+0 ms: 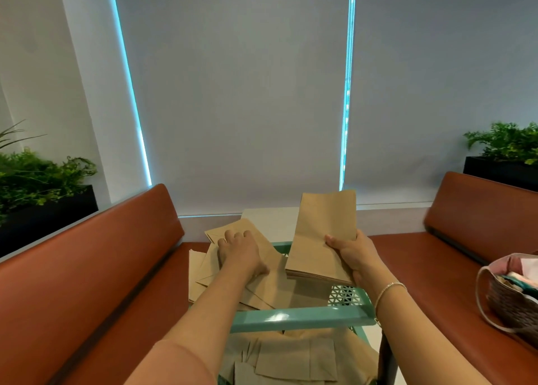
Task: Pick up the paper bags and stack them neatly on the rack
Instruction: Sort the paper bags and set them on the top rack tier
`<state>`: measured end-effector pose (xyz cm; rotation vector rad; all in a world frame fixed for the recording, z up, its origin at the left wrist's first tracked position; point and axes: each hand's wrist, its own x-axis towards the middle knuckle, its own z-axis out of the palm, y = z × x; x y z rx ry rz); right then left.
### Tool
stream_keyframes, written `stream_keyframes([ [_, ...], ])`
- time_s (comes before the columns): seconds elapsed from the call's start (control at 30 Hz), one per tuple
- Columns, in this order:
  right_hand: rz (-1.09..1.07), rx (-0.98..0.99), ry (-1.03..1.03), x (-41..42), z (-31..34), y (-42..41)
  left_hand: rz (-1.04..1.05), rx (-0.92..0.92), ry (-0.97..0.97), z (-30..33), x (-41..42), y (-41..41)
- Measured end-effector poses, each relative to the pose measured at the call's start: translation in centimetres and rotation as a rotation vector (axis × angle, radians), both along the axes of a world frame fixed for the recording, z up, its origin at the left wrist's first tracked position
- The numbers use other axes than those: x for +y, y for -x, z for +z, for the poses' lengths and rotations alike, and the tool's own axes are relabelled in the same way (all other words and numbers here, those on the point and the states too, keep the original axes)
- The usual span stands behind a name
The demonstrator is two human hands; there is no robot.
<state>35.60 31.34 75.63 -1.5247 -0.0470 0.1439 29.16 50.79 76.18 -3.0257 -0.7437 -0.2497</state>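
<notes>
The right hand (353,256) grasps a neat stack of flat brown paper bags (323,236) by its right edge, thumb on top, fingers curled underneath. The stack tilts up and away from the person, its near end just above the top shelf of the green rack (300,317), at about 1 o'clock from the middle of that shelf. A thin bracelet (388,291) sits on that wrist.

The left hand (240,253) lies palm down on a loose pile of paper bags (262,285) at roughly 10 o'clock on the top shelf, its fingers bent over the topmost bag; whether it grips that bag or only presses on it cannot be told. This pile is untidy, with bags fanned at different angles and spilling past the rack's left edge.

Under the near rail, at 6 o'clock, a lower shelf holds more bags (294,358), overlapping and unsorted.

Brown padded benches flank the rack, one at 9 o'clock (87,282) and one at 3 o'clock (454,253). On the right bench, at 4 o'clock, stands a woven basket (512,306) with a pale fabric lining; folded cloth-like items show inside, too blurred to name.
</notes>
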Motion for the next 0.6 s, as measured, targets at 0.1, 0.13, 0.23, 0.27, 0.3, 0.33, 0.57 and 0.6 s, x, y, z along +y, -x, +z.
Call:
stream_keyframes([
  [0.1,-0.005,-0.008,0.020,-0.02,-0.12,-0.14,0.015,-0.033,0.032,-0.09,-0.07,-0.35],
  [0.13,-0.002,-0.009,0.022,-0.02,-0.14,-0.22,0.025,-0.039,0.046,-0.09,-0.05,-0.38],
  [0.23,0.002,-0.013,0.032,-0.07,0.02,-0.21,0.046,-0.028,0.058,-0.14,0.12,-0.33],
  [0.27,0.001,-0.014,0.034,-0.07,0.02,-0.24,0.042,-0.025,0.059,-0.15,0.16,-0.35],
  [0.3,0.002,-0.013,0.036,-0.09,0.08,-0.16,0.032,-0.030,0.068,-0.17,0.18,-0.41],
  [0.33,0.005,-0.010,0.037,-0.10,0.11,-0.09,0.021,-0.038,0.083,-0.22,0.19,-0.53],
  [0.57,0.011,-0.017,0.078,-0.20,0.05,0.04,0.014,-0.016,0.141,-0.74,0.49,-1.01],
  [0.6,0.011,-0.017,0.084,-0.23,0.01,0.02,0.012,-0.017,0.138,-0.79,0.61,-1.02],
])
